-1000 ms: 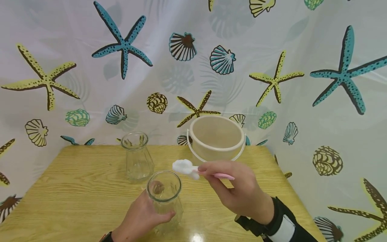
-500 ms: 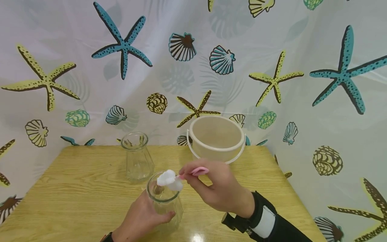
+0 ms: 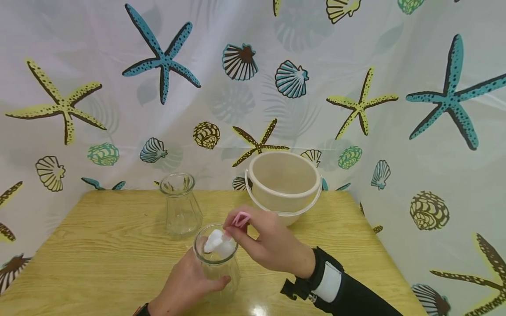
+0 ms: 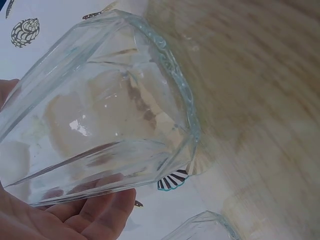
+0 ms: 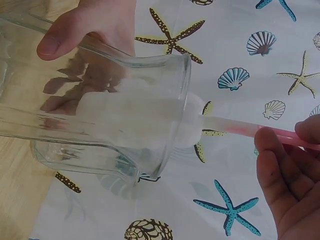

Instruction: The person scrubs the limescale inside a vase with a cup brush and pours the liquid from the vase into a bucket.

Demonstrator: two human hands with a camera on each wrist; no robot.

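Note:
My left hand (image 3: 186, 278) grips a clear faceted glass jar (image 3: 219, 271) around its side, with the open mouth upward. My right hand (image 3: 270, 241) pinches the pink handle (image 3: 241, 219) of a bottle brush between thumb and fingers. In the right wrist view, most of the white sponge head (image 5: 140, 120) sits inside the jar, its back end just out past the rim. The brush's pale neck (image 5: 217, 123) runs from there to my fingertips. The left wrist view shows the jar's thick base, with fingers (image 4: 120, 210) along its wall.
A second, similar glass jar (image 3: 182, 213) stands farther back on the wooden table (image 3: 99, 245). Behind my right hand is a cream bucket (image 3: 286, 199) with its handle hanging at the front. A sheet with starfish and shells (image 3: 257, 101) hangs behind and to the right.
My right hand has moved left and brought the brush from beside the jar over its mouth, then tilted it so the sponge head went in. My left hand and the jar have stayed put.

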